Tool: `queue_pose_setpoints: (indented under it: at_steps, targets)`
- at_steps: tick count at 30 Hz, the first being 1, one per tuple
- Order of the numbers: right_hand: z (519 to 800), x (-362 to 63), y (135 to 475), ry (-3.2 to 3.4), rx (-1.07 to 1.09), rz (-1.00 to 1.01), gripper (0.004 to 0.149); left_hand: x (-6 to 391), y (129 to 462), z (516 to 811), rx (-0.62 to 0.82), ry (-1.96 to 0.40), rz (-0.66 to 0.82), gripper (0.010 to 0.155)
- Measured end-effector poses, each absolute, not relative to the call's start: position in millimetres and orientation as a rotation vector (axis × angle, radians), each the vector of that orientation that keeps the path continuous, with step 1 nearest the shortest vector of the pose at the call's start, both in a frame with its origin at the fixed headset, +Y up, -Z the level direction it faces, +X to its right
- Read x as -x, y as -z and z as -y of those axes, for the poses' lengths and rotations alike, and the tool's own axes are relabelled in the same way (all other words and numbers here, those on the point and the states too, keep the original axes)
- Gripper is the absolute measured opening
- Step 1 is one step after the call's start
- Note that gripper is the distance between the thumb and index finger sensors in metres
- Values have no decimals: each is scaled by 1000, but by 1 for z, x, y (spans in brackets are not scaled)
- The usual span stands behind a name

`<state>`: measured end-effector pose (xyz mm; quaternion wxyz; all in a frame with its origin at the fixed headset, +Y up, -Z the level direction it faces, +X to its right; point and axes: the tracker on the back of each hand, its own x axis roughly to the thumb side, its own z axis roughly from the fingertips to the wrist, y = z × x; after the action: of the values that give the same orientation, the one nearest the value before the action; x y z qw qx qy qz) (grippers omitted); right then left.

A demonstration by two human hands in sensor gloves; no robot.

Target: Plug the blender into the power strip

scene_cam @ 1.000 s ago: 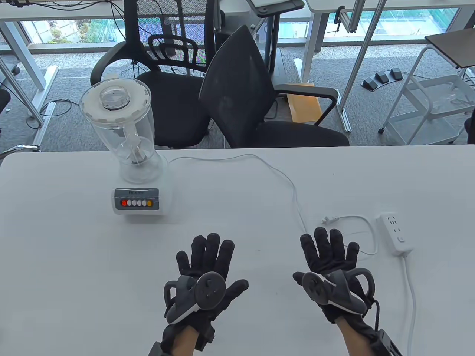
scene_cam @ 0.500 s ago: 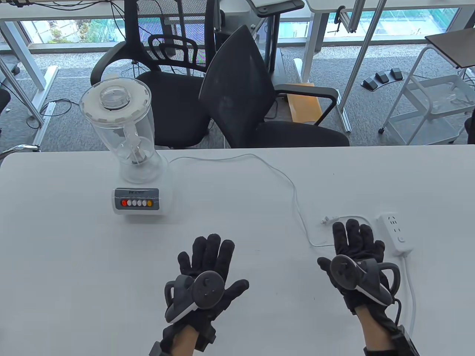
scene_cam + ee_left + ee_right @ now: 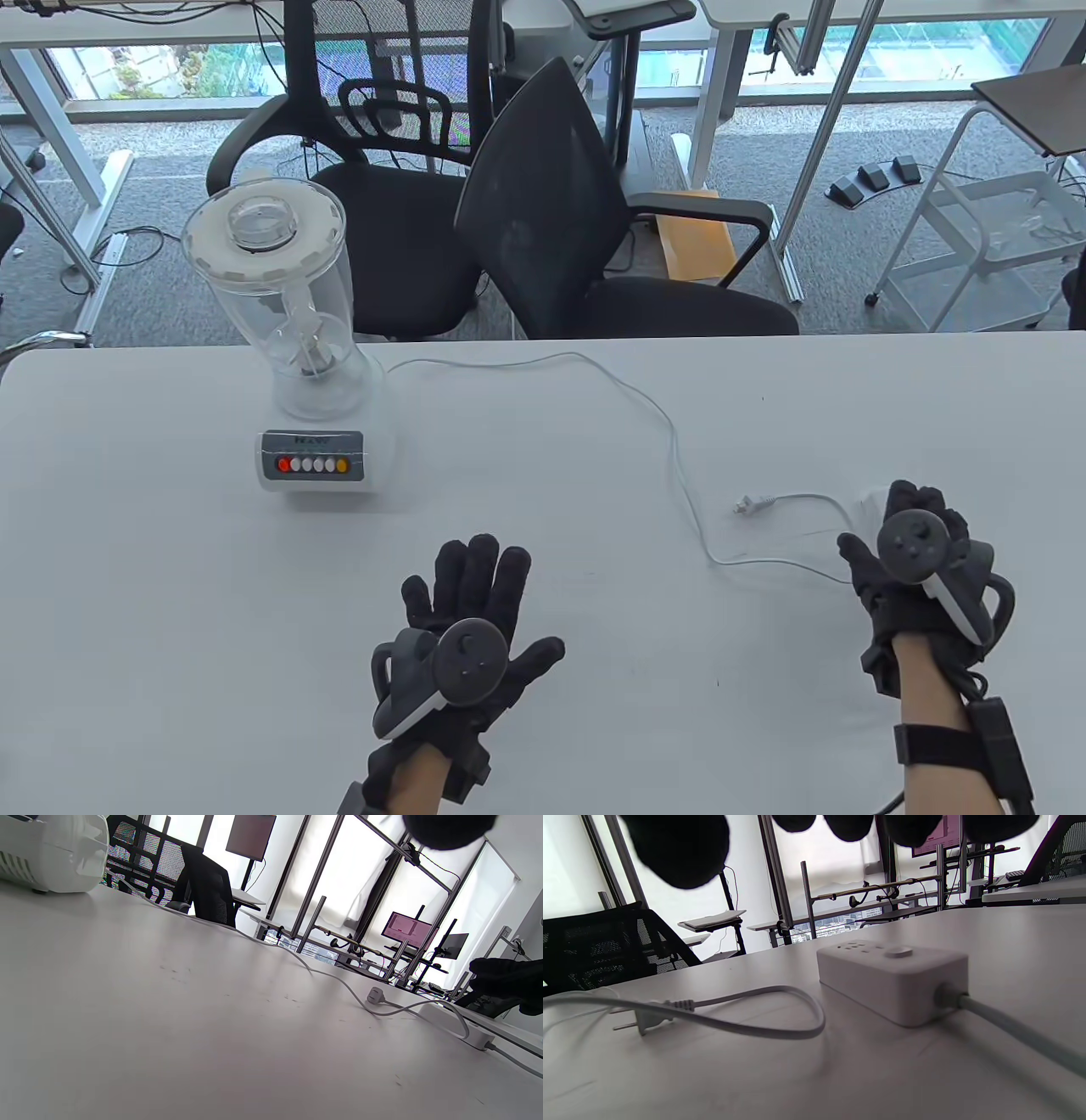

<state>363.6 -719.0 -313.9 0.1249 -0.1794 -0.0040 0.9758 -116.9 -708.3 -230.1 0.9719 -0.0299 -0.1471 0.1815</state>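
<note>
The white blender [image 3: 310, 356] with its clear jar stands at the table's left. Its white cord [image 3: 670, 424] runs right and loops back to a two-pin plug [image 3: 750, 505] lying loose on the table. The plug also shows in the right wrist view [image 3: 645, 1019] and the left wrist view [image 3: 375, 995]. The white power strip [image 3: 891, 980] lies just right of the plug. My right hand [image 3: 912, 543] hovers over the strip with fingers spread, holding nothing, and hides most of it in the table view. My left hand [image 3: 467, 628] lies flat, open and empty, near the table's front middle.
The power strip's thick cable [image 3: 1018, 1035] runs back toward the table's front right edge. Two black chairs [image 3: 560, 212] stand behind the table's far edge.
My right hand has moved right and away from me, from beside the cord loop to above the power strip. The left hand has hardly moved. Plug and cord lie as before.
</note>
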Motion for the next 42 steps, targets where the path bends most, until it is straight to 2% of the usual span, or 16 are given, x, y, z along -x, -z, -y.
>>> queue_pose_setpoints:
  at_steps: [3,17,25,29,34,37,42]
  targets:
    - [729,-380,319,-2756,622,-41,83,117,230,708,62,-367,296,93]
    - [770,-411,343,-2725,969,-397,86,117,229,703,47,-348,297,93]
    - [757,-415,348,-2698,1066,-387,84,125,232,704,63,-374,278,93]
    - [731,-410,338,-2722,964,-271,84,125,232,703,65,-372,283,93]
    - [686,-387,326,-2805,789,-103,84,125,228,695,33,-381,296,93]
    - [664,-363,324,-2869,628,-50,84,124,226,693,22,-386,302,93]
    - [645,-311,321,-2969,300,16,84,123,225,694,33,-394,310,93]
